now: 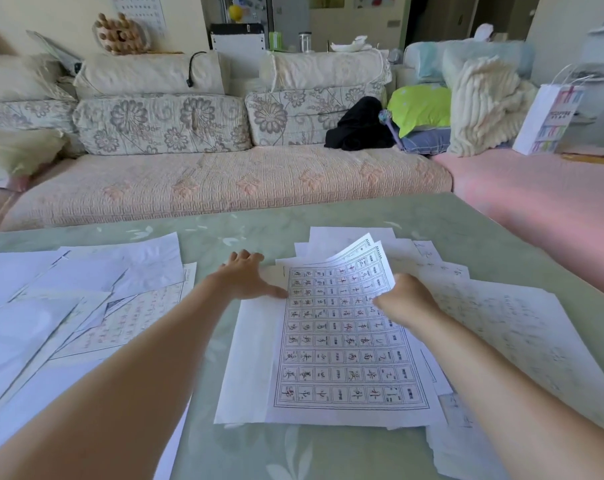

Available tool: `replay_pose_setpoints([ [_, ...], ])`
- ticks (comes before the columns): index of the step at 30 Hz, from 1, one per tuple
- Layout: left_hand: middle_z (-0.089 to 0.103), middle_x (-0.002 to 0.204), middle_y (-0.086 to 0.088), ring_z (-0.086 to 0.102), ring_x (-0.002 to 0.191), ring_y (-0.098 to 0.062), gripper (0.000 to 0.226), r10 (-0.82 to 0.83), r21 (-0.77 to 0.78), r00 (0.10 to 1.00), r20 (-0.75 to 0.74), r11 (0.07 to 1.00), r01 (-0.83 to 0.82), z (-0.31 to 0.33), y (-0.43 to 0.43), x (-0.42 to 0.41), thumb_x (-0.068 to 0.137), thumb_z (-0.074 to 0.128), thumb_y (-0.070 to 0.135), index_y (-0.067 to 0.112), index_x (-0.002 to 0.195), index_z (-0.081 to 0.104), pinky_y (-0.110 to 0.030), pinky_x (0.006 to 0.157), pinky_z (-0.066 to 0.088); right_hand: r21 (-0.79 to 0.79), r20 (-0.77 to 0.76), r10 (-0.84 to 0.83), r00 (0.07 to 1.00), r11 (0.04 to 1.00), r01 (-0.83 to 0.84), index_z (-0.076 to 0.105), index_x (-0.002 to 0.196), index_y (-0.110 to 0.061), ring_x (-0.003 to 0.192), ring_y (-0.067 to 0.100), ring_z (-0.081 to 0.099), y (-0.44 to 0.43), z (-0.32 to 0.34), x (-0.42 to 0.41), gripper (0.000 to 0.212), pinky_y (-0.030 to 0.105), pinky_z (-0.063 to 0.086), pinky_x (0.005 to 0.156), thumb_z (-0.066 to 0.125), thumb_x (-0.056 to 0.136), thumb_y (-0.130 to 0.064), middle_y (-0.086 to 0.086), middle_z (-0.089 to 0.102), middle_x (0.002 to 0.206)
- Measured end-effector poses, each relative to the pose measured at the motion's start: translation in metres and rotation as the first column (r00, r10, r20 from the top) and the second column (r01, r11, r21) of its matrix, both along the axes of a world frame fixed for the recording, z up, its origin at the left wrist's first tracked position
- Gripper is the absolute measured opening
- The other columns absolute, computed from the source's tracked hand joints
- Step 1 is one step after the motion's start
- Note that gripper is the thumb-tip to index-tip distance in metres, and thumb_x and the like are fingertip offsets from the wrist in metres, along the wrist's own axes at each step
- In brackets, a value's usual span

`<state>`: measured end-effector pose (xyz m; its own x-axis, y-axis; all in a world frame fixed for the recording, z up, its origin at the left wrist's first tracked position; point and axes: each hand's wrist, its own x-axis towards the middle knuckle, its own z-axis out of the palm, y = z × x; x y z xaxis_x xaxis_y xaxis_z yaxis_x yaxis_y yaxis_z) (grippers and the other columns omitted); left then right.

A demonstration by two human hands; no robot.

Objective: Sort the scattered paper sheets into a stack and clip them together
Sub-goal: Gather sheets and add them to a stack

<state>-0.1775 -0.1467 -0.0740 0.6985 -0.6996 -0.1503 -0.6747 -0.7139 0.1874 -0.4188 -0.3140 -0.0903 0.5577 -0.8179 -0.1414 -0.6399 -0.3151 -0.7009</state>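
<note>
- Step in hand: gathering. Judging it about midway; clipping is not yet starting.
- The stack (248, 358) is sitting mid-table (293, 452), straight in front of the person. The grid sheet (345, 344) is lying on top, and a blank sheet is sticking out from under it on the left.
- The right hand (404, 301) is gripping the grid sheet's right edge with its fingers curled round the paper. The far corners of two printed sheets are curling up off the stack there.
- The left hand (245, 277) is lying flat with fingers straight and spread, at the stack's far-left corner. Its thumb is touching the grid sheet's left edge, and it is holding nothing.
- Reading it as the right hand seating the top sheets while the left is steadying the stack.
- Waiting to be collected:
  - the left sheets (68, 306), fanning out and overlapping on the table's left side
  - the right sheets (508, 327), lying beside and under the right forearm
  - the far sheets (342, 237), poking out beyond the stack
- The next move is calling for lowering the lifted corners flat and lining up the edges. The left hand should be pinning the stack, since loose paper is likely sliding easily on this smooth top.
- After that, the job is pulling the left and right sheets in onto the stack.
- Not seeing a clip anywhere in view. It needs locating before the last step.
</note>
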Motion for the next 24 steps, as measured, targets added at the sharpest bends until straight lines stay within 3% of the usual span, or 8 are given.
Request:
replay_pose_setpoints([
  [5, 0.046, 0.137, -0.006, 0.035, 0.131, -0.025, 0.097, 0.027, 0.029, 0.998, -0.06, 0.999, -0.025, 0.002, -0.005, 0.008, 0.066, 0.071, 0.072, 0.016, 0.14, 0.041, -0.041, 0.105, 0.037, -0.004, 0.008, 0.001, 1.0, 1.0, -0.001, 0.067, 0.089, -0.015, 0.054, 0.019, 0.053, -0.002, -0.001, 0.003, 0.017, 0.026, 0.039, 0.051, 0.056, 0.078, -0.01, 0.008, 0.073, 0.081],
  [8, 0.063, 0.111, -0.008, 0.057, 0.095, -0.02, 0.048, 0.052, -0.209, 0.972, -0.23, 0.973, -0.101, 0.003, -0.006, 0.008, 0.075, 0.08, 0.041, 0.017, 0.111, 0.06, -0.029, 0.08, 0.047, 0.004, 0.017, -0.009, 1.0, 1.0, 0.009, 0.066, 0.089, -0.016, 0.056, 0.021, 0.055, -0.002, -0.002, 0.005, 0.016, 0.028, 0.041, 0.054, 0.056, 0.077, -0.012, 0.009, 0.073, 0.085],
  [11, 0.067, 0.098, -0.009, 0.062, 0.074, -0.018, 0.029, 0.057, -0.509, 0.827, -0.56, 0.764, -0.397, 0.003, 0.0, 0.004, 0.081, 0.077, 0.013, 0.013, 0.106, 0.063, -0.023, 0.058, 0.049, 0.037, 0.045, -0.013, 0.999, 0.999, 0.011, 0.067, 0.091, -0.016, 0.062, 0.021, 0.06, -0.002, 0.0, 0.006, 0.014, 0.029, 0.045, 0.056, 0.059, 0.08, -0.011, 0.006, 0.073, 0.085],
  [14, 0.068, 0.093, -0.011, 0.062, 0.065, -0.018, 0.014, 0.03, -0.514, 0.667, -0.745, 0.611, -0.602, 0.001, 0.015, -0.001, 0.088, 0.07, 0.014, 0.007, 0.1, 0.067, -0.023, 0.054, 0.048, 0.061, 0.094, -0.01, 0.995, 0.998, 0.004, 0.068, 0.094, -0.016, 0.073, 0.023, 0.065, 0.004, 0.005, 0.008, 0.012, 0.029, 0.049, 0.063, 0.063, 0.086, -0.009, 0.004, 0.073, 0.09],
  [16, 0.072, 0.092, -0.011, 0.068, 0.07, -0.02, 0.018, -0.026, -0.408, 0.517, -0.856, 0.648, -0.643, 0.001, 0.028, -0.008, 0.089, 0.07, 0.022, 0.006, 0.098, 0.068, -0.028, 0.063, 0.057, 0.071, 0.125, -0.003, 0.992, 0.997, -0.006, 0.067, 0.092, -0.018, 0.08, 0.025, 0.067, 0.013, 0.008, 0.009, 0.013, 0.031, 0.05, 0.068, 0.061, 0.087, -0.008, 0.006, 0.073, 0.095],
  [18, 0.075, 0.101, -0.011, 0.073, 0.087, -0.024, 0.039, -0.064, -0.347, 0.464, -0.884, 0.754, -0.558, 0.001, 0.04, -0.015, 0.08, 0.079, 0.028, 0.004, 0.109, 0.068, -0.035, 0.078, 0.06, 0.09, 0.143, 0.011, 0.99, 0.996, -0.024, 0.068, 0.092, -0.017, 0.08, 0.025, 0.067, 0.024, 0.01, 0.012, 0.016, 0.034, 0.052, 0.069, 0.057, 0.087, -0.007, 0.007, 0.073, 0.095],
  [21, 0.073, 0.107, -0.014, 0.072, 0.096, -0.032, 0.063, -0.036, -0.339, 0.523, -0.851, 0.799, -0.497, 0.001, 0.053, -0.021, 0.062, 0.091, 0.024, 0.003, 0.115, 0.064, -0.047, 0.088, 0.057, 0.134, 0.186, 0.077, 0.979, 0.986, -0.103, 0.07, 0.092, -0.01, 0.075, 0.022, 0.056, 0.046, 0.015, 0.02, 0.016, 0.028, 0.042, 0.064, 0.056, 0.085, -0.005, 0.008, 0.071, 0.088],
  [24, 0.073, 0.104, -0.009, 0.073, 0.09, -0.03, 0.087, 0.046, -0.369, 0.676, -0.736, 0.809, -0.457, -0.007, 0.066, -0.009, 0.038, 0.097, 0.045, 0.014, 0.11, 0.061, -0.048, 0.081, 0.059, 0.176, 0.202, 0.154, 0.967, 0.966, -0.19, 0.069, 0.09, -0.011, 0.08, 0.022, 0.06, 0.07, 0.019, 0.029, 0.014, 0.027, 0.044, 0.066, 0.059, 0.084, -0.005, 0.008, 0.072, 0.091],
])
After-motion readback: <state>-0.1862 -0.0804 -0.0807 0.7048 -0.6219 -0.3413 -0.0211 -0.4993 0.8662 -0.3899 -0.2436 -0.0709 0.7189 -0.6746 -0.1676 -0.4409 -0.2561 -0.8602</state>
